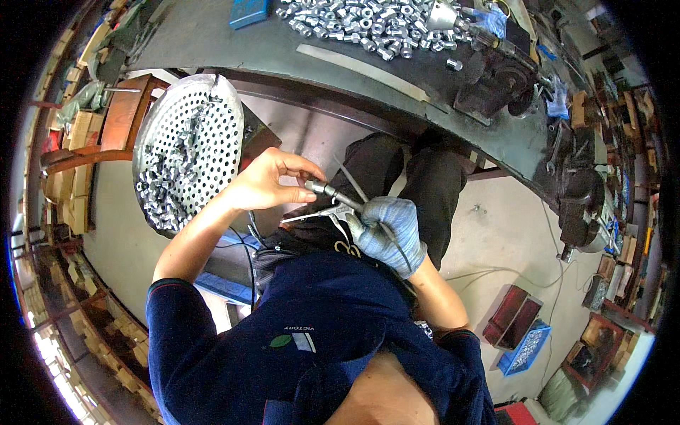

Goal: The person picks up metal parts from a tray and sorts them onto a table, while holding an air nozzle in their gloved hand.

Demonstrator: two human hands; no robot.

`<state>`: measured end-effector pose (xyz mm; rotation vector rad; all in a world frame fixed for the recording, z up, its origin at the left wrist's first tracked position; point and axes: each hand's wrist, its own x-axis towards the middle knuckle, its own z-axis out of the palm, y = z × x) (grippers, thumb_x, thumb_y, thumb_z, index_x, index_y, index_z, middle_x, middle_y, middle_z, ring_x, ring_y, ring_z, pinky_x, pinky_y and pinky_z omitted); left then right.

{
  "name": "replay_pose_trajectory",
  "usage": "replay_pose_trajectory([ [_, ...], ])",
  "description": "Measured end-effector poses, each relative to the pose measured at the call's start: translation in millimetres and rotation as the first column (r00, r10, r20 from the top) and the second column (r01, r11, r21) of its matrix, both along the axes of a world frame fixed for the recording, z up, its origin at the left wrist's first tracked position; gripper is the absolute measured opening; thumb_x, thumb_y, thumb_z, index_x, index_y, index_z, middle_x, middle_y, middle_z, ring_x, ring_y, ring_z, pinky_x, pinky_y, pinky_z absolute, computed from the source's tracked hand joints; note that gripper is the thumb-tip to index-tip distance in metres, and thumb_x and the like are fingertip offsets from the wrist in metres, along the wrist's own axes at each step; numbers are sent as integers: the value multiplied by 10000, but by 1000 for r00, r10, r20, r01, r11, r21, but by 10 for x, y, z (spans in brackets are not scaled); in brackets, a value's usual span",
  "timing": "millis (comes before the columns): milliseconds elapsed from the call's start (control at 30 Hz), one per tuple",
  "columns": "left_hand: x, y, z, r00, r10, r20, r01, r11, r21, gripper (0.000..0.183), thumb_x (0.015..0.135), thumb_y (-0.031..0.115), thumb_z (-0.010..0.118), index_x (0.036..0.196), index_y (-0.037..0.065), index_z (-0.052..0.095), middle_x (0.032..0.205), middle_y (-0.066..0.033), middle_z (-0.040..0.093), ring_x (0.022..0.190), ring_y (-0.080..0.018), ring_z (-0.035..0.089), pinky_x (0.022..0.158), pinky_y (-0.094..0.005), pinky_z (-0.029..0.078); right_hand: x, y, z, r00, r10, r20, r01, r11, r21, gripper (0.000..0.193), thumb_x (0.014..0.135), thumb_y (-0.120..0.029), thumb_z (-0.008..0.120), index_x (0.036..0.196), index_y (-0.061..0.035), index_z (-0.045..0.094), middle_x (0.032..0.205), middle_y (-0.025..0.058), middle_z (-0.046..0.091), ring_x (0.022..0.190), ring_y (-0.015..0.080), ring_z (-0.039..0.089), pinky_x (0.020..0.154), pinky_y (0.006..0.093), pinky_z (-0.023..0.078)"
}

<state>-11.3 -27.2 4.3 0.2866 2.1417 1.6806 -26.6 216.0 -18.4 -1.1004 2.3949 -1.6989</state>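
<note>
My left hand (273, 180) is bare, its thumb and forefinger apart on either side of a short metal cylinder (320, 188). Whether they touch it is hard to make out. That cylinder sits on the end of a metal rod (347, 200), which my right hand (389, 234) grips in a blue-grey knit glove. The same gloved fist also has a silver air blow gun (338, 212), its thin nozzle pointing left. A slim pointed rod (348, 176) sticks out beyond the glove. Both hands are above my lap; the gloved fingers partly hide the tools.
A perforated metal pan (219, 134) with small metal fittings (166, 191) stands at left. Across the workbench (269, 60) lie a heap of hex fittings (368, 25) and a dark vise (489, 85). A blue crate (528, 347) and loose cables (489, 273) are on the floor.
</note>
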Motion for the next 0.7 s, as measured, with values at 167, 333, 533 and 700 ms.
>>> replay_pose_trajectory([
  [167, -134, 31, 130, 985, -166, -45, 155, 970, -187, 336, 732, 73, 738, 1030, -38, 629, 904, -77, 652, 842, -143, 601, 758, -250, 468, -11, 11, 37, 995, 24, -101, -20, 999, 38, 312, 665, -213, 748, 510, -109, 498, 500, 108, 489, 457, 287, 530, 440, 360, 423],
  [333, -25, 149, 5, 945, 21, 326, -110, 960, 257, 282, 798, 76, 677, 1038, -53, 606, 850, -77, 647, 744, -123, 612, 676, -243, 494, -11, 28, 84, 978, -2, -208, 24, 995, 101, 305, 681, -218, 726, 510, -112, 497, 499, 101, 486, 451, 278, 524, 446, 360, 424],
  [533, -1, 170, -47, 939, 40, 341, -144, 948, 285, 264, 818, 63, 651, 1047, -55, 592, 845, -79, 648, 714, -130, 624, 669, -255, 514, -2, 8, -49, 988, -39, -150, 46, 998, 43, 244, 684, -193, 731, 546, -110, 547, 483, 92, 476, 434, 269, 514, 436, 356, 411],
  [700, -5, 204, -39, 989, 75, 125, -103, 966, 236, 279, 758, -10, 692, 1020, -55, 606, 925, -87, 645, 865, -141, 615, 783, -272, 500, 71, 88, -109, 831, 0, 556, 67, 993, -100, 242, 742, -158, 713, 589, -41, 566, 485, 46, 440, 444, 105, 416, 432, 273, 356],
])
